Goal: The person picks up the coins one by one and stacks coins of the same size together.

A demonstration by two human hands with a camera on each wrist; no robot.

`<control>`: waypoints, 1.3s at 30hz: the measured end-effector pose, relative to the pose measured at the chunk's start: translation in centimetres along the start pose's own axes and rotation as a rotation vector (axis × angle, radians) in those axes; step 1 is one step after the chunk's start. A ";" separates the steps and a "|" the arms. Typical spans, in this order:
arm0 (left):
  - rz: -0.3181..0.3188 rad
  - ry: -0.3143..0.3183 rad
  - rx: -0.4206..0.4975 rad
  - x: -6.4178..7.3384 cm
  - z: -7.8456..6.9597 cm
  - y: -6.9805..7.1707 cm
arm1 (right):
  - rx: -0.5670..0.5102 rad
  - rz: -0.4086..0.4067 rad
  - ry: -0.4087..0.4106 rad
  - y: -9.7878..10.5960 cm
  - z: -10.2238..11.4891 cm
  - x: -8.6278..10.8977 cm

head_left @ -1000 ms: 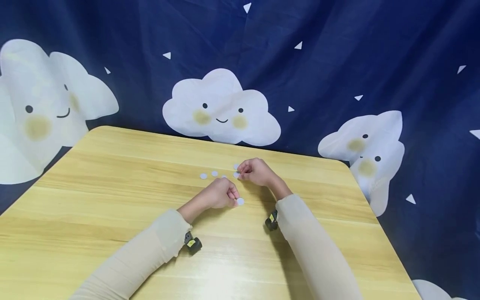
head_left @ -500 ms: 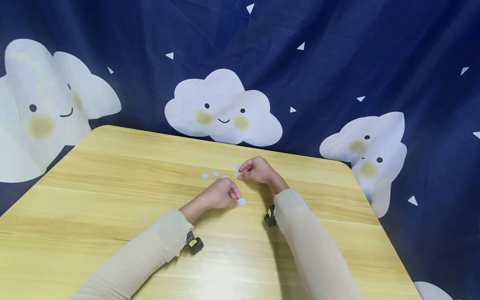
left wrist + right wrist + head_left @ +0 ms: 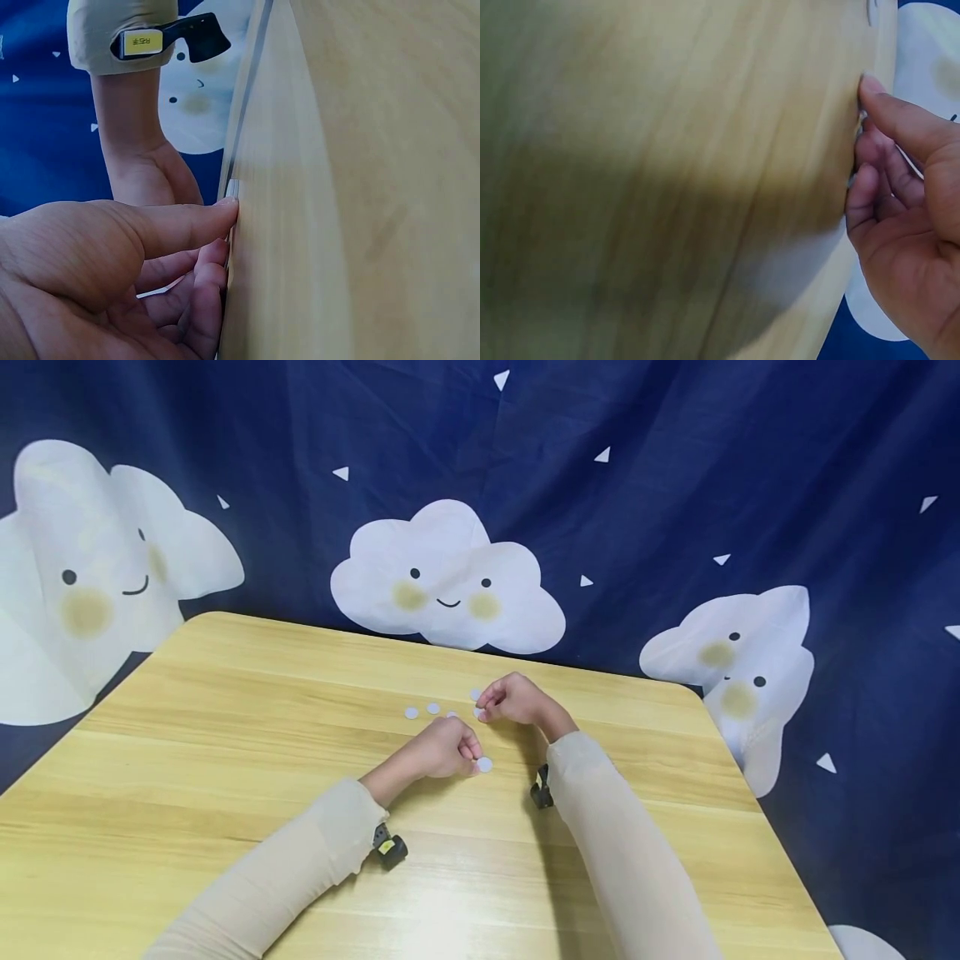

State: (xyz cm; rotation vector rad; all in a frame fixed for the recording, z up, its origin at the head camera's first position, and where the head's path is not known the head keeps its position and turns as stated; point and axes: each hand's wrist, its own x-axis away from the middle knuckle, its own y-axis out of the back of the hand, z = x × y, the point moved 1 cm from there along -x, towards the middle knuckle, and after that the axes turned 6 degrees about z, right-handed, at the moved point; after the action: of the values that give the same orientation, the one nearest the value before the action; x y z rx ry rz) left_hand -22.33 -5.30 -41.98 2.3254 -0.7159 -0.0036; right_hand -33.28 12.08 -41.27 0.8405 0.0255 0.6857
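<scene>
Several small round white discs lie on the wooden table (image 3: 247,760). My left hand (image 3: 442,748) is at the nearest disc (image 3: 485,765), its thumb and fingertips at the disc's left edge and its other fingers curled. In the left wrist view the thumb (image 3: 187,225) touches this disc (image 3: 233,189), seen nearly edge-on. Farther back, my right hand (image 3: 516,700) holds another disc (image 3: 478,713) at the tabletop between thumb and fingers. Just behind it lies a disc (image 3: 476,694), partly covered by the fingers. In the right wrist view the right hand (image 3: 907,180) hides most of its disc.
To the left, two discs lie apart, a left one (image 3: 412,713) and another (image 3: 433,708). A third disc (image 3: 452,715) is partly covered by the left hand. A dark blue curtain (image 3: 285,552) with printed clouds hangs behind the table's far edge.
My right hand and its disc have shifted slightly nearer and to the right of the other discs. The left hand stays at its disc. The head view has shifted a little.
</scene>
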 end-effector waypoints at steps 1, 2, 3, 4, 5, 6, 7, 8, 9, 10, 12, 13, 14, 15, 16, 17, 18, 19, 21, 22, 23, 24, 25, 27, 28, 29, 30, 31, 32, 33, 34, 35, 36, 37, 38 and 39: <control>0.000 -0.002 0.002 0.0 0.0 0.0 | 0.004 0.009 0.002 0.0 0.1 0.0; 0.000 -0.003 0.002 0.0 0.0 0.0 | 0.005 0.018 0.005 0.1 0.1 -0.1; -0.001 -0.005 0.003 0.0 0.0 0.1 | 0.004 0.026 0.006 0.1 0.1 -0.1; -0.001 -0.006 0.003 0.0 0.0 0.1 | 0.001 0.034 0.007 0.1 0.2 -0.1; 0.000 -0.006 0.003 0.0 0.0 0.1 | -0.002 0.041 0.007 0.1 0.3 -0.1; 0.001 -0.007 0.003 0.0 0.0 0.1 | -0.005 0.045 0.006 0.1 0.3 -0.1; 0.001 -0.006 0.003 0.0 0.0 0.1 | -0.009 0.047 0.006 0.2 0.3 -0.1; 0.001 -0.004 0.003 0.0 0.0 0.1 | -0.013 0.047 0.006 0.2 0.3 0.0; 0.001 -0.003 0.004 0.0 0.0 0.1 | -0.016 0.047 0.007 0.2 0.3 0.0; 0.002 -0.003 0.006 0.0 0.0 0.1 | -0.017 0.044 0.008 0.2 0.3 0.0; 0.001 -0.004 0.008 0.0 0.0 0.0 | -0.017 0.040 0.013 0.2 0.3 0.1; -0.001 -0.004 0.008 0.0 0.1 0.0 | -0.018 0.036 0.016 0.2 0.3 0.1; -0.002 -0.006 0.007 0.0 0.1 0.0 | -0.018 0.032 0.019 0.3 0.2 0.1; -0.002 -0.008 0.007 0.0 0.1 0.0 | -0.018 0.028 0.023 0.3 0.2 0.1; -0.002 -0.009 0.007 0.0 0.1 0.0 | -0.016 0.022 0.027 0.3 0.2 0.2; -0.002 -0.009 0.006 0.0 0.1 0.0 | -0.018 0.018 0.031 0.2 0.1 0.2; -0.002 -0.010 0.004 0.0 0.1 0.0 | -0.020 0.013 0.036 0.2 0.1 0.2; -0.002 -0.010 0.004 0.0 0.2 0.0 | -0.024 0.009 0.042 0.2 0.1 0.2; 0.000 -0.011 0.004 0.0 0.2 0.0 | -0.029 0.003 0.054 0.1 0.0 0.2; 0.001 -0.010 0.004 0.0 0.2 0.0 | -0.033 0.001 0.060 0.1 0.0 0.3; 0.002 -0.010 0.003 0.0 0.2 0.0 | -0.035 -0.001 0.067 0.1 -0.1 0.3; 0.002 -0.010 0.003 0.0 0.2 0.0 | -0.038 -0.005 0.073 0.0 -0.1 0.3; 0.003 -0.010 0.003 0.0 0.2 0.1 | -0.040 -0.007 0.080 0.0 -0.1 0.3; 0.004 -0.009 0.003 0.0 0.2 0.1 | -0.040 -0.016 0.090 0.0 -0.1 0.4; 0.004 -0.008 0.003 0.0 0.2 0.1 | -0.039 -0.021 0.095 0.0 -0.2 0.5; 0.004 -0.007 0.004 0.0 0.2 0.1 | -0.038 -0.027 0.100 0.0 -0.2 0.5; 0.004 -0.006 0.002 -0.1 0.2 0.1 | -0.040 -0.031 0.106 0.1 -0.1 0.6; 0.003 -0.007 0.001 -0.1 0.2 0.1 | -0.042 -0.037 0.112 0.1 -0.1 0.7; 0.001 -0.006 0.000 -0.1 0.2 0.1 | -0.042 -0.043 0.117 0.1 -0.1 0.8; 0.000 -0.005 -0.001 -0.1 0.2 0.1 | -0.043 -0.047 0.124 0.1 -0.1 0.9; -0.001 -0.006 -0.001 -0.1 0.2 0.1 | -0.047 -0.052 0.131 0.1 -0.1 1.0; -0.001 -0.008 -0.002 -0.1 0.3 0.1 | -0.054 -0.055 0.137 0.2 -0.1 1.1; -0.003 -0.009 -0.003 -0.1 0.3 0.1 | -0.062 -0.057 0.142 0.2 -0.1 1.2; -0.003 -0.010 -0.002 -0.1 0.3 0.1 | -0.069 -0.058 0.146 0.2 -0.1 1.4; -0.004 -0.011 -0.001 -0.1 0.3 0.1 | -0.077 -0.057 0.150 0.2 -0.1 1.5; -0.004 -0.012 -0.001 -0.1 0.4 0.0 | -0.088 -0.054 0.152 0.2 -0.1 1.6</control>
State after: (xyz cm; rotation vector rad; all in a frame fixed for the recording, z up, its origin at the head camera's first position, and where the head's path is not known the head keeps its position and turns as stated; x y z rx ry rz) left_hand -22.52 -5.50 -42.25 2.3280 -0.7166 -0.0197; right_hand -32.16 13.16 -40.82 0.7001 0.1535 0.6935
